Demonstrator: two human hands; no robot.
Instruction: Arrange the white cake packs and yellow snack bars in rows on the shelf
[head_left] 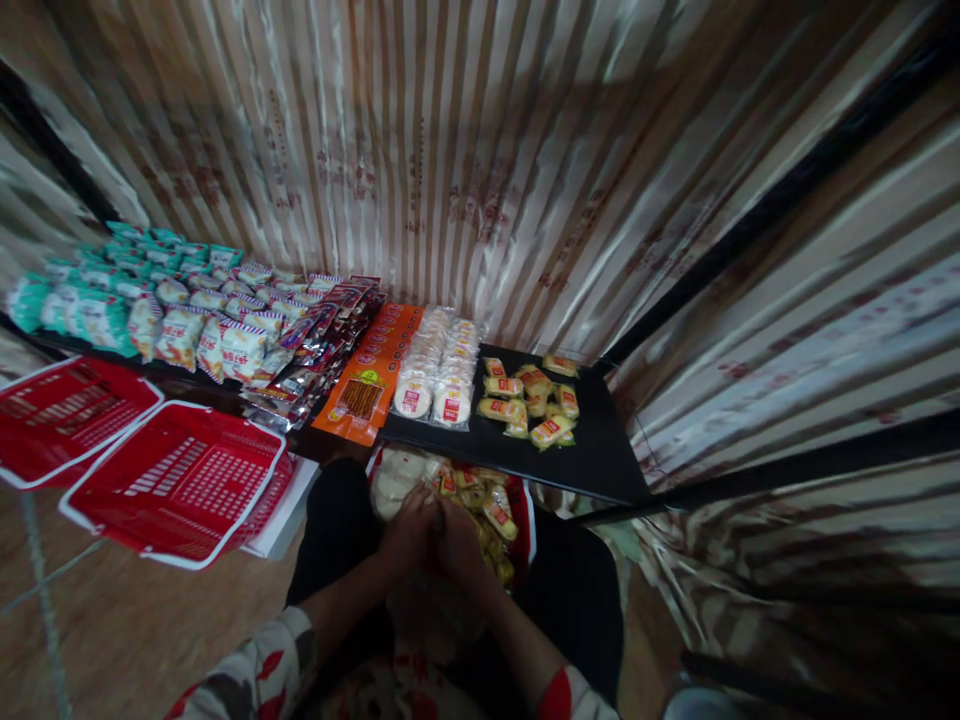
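Observation:
My left hand [407, 528] and my right hand [457, 543] meet close together over a red basket [525, 525] between my knees. Both look closed, the fingers curled inward; whatever lies between them is hidden. In the basket, white round crackers in clear wrap [394, 480] lie at the left and yellow wrapped snacks [496, 515] at the right. Just beyond, on a black shelf [600, 450], is a loose pile of yellow snack packets [536, 395]. Two rows of round white crackers [452, 385] lie beside it, left of the pile.
Left along the shelf are an orange snack bag [371, 375], dark foil packets [330, 335], white striped packets [232, 340] and green-white packets [97, 300]. Two red baskets [187, 480] [75, 410] stand on the tiled floor at left. Striped curtain [450, 150] and black frame bars [750, 205] enclose the shelf.

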